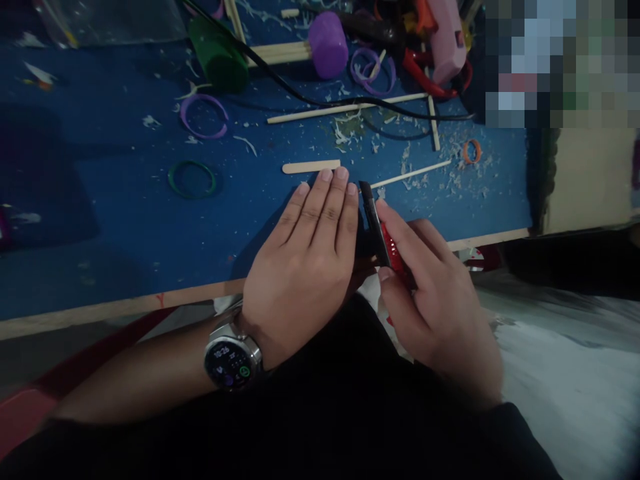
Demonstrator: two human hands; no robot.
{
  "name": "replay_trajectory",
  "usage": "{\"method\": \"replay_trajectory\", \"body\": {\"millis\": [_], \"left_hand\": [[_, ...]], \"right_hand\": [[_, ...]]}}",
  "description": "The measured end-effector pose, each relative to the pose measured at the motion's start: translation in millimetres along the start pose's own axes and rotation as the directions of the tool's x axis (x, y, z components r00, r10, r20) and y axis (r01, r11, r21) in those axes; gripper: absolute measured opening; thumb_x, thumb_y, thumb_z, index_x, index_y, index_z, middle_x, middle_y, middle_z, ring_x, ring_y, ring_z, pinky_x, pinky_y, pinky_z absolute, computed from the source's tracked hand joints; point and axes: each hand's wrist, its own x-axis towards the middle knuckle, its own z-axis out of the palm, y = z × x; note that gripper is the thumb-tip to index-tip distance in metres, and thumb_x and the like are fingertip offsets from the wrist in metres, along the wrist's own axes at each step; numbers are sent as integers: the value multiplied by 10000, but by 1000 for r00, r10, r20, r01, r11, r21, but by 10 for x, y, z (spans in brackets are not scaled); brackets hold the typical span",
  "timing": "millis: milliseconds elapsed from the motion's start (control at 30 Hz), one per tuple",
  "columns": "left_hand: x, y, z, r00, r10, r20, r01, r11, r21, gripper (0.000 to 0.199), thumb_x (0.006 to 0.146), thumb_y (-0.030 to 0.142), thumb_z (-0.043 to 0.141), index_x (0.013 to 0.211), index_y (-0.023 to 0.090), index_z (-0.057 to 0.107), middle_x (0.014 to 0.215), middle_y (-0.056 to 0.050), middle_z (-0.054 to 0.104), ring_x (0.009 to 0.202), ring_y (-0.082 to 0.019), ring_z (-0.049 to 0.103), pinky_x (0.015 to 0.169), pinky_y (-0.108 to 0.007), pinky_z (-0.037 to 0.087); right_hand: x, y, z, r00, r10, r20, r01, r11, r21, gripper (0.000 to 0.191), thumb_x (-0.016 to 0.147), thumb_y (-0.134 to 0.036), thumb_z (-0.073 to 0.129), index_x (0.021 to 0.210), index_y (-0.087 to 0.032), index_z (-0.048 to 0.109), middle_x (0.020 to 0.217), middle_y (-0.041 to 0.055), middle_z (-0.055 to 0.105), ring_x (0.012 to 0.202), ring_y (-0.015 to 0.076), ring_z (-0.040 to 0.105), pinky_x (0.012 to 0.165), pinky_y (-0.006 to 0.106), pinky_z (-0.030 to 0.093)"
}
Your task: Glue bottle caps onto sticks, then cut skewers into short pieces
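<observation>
My left hand lies flat on the blue table, its fingers stretched out. Its middle fingertips touch the lower edge of a short wooden craft stick, which has one rounded end and one straight end. In my right hand is a black and red utility knife, gripped with the index finger along its handle. The knife's dark tip points away from me, just right of my left fingertips. Close beyond that tip lies a thin wooden stick.
A green ring, a purple ring and an orange ring lie about. Farther back are a black cable, a green cylinder, a purple cap and a pink glue gun. Glue scraps litter the surface.
</observation>
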Motion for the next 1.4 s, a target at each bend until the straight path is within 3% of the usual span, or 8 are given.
{"method": "replay_trajectory", "body": {"millis": [300, 567, 767, 1067, 1400], "left_hand": [[8, 4, -20, 1000, -15, 14, 16, 999, -41, 732, 1139, 322, 489, 1791, 46, 300, 1828, -254, 386, 1744, -404, 362, 1454, -617, 333], [11, 6, -25, 999, -34, 27, 35, 999, -35, 709, 1130, 257, 463, 1793, 61, 309, 1831, -227, 399, 1742, -393, 370, 1457, -607, 335], [13, 16, -22, 999, -38, 19, 38, 999, -17, 691, 1129, 245, 457, 1783, 63, 329, 1825, -223, 415, 1742, -371, 376, 1458, -584, 341], [3, 15, 1, 999, -45, 6, 46, 998, -46, 735, 1128, 287, 475, 1811, 106, 274, 1845, -195, 389, 1752, -378, 354, 1463, -596, 319], [-4, 15, 23, 1000, -26, -8, 26, 999, -47, 746, 1125, 323, 467, 1802, 69, 285, 1841, -227, 382, 1743, -412, 355, 1459, -630, 321]], "right_hand": [[1, -14, 20, 1000, -9, 0, 9, 1000, -9, 762, 1041, -157, 504, 1789, -246, 391, 1388, 157, 692, 1201, 348, 678, 1069, 626, 665], [-20, -26, 60, 1000, -8, 0, 8, 999, -52, 791, 1022, -163, 545, 1794, -195, 379, 1546, 182, 619, 1319, 358, 645, 1063, 555, 677], [-36, -51, 81, 1000, -1, 0, 1, 997, -71, 814, 1010, -166, 556, 1801, -212, 370, 1451, 169, 638, 1248, 346, 674, 968, 510, 709], [-4, -42, 49, 1000, -7, -7, 7, 997, -74, 777, 1027, -159, 543, 1787, -240, 403, 1387, 154, 655, 1174, 332, 687, 980, 524, 703], [59, -55, 22, 1000, -20, -19, 18, 996, -90, 723, 1031, -157, 519, 1751, -198, 461, 1339, 164, 671, 1122, 319, 702, 972, 520, 693]]}}
